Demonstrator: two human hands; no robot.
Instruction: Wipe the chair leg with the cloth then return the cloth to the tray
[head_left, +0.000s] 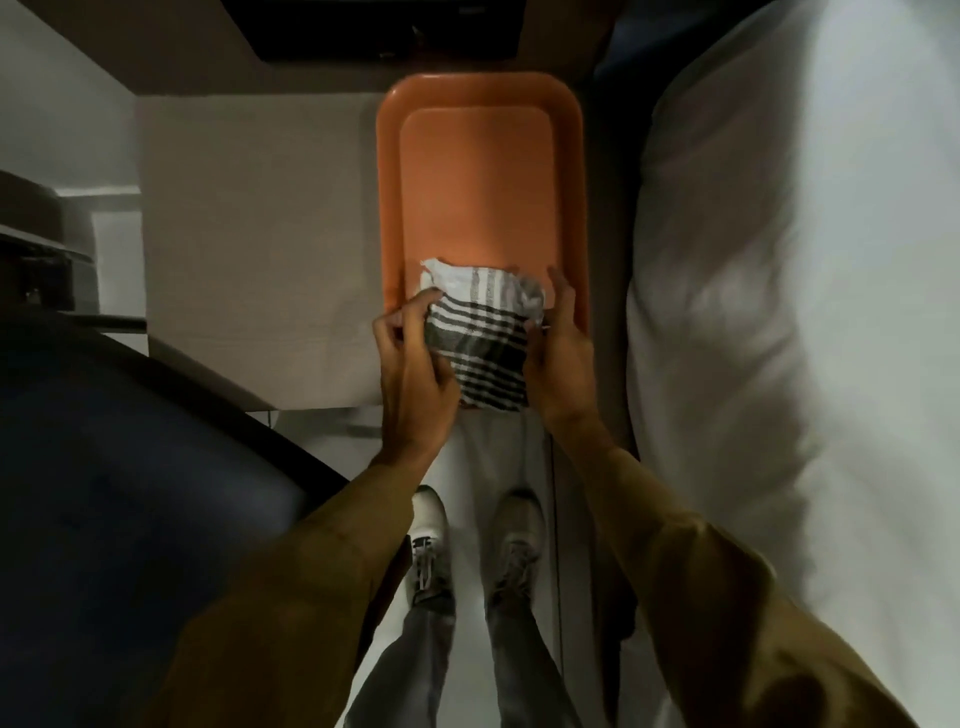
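Observation:
An orange tray (478, 171) lies on a pale low table, its long side running away from me. A folded cloth (483, 332) with white and dark stripes rests over the tray's near end and hangs past its front rim. My left hand (410, 369) pinches the cloth's left edge. My right hand (563, 353) holds its right edge, fingers lying along the tray's right rim. The chair's dark blue seat (130, 493) fills the lower left; its legs are hidden.
A bed with white bedding (789, 312) runs along the right side. The pale table top (249, 234) extends left of the tray. A dark object (41, 270) sits at the left edge. My two shoes (472, 540) stand on the light floor below the hands.

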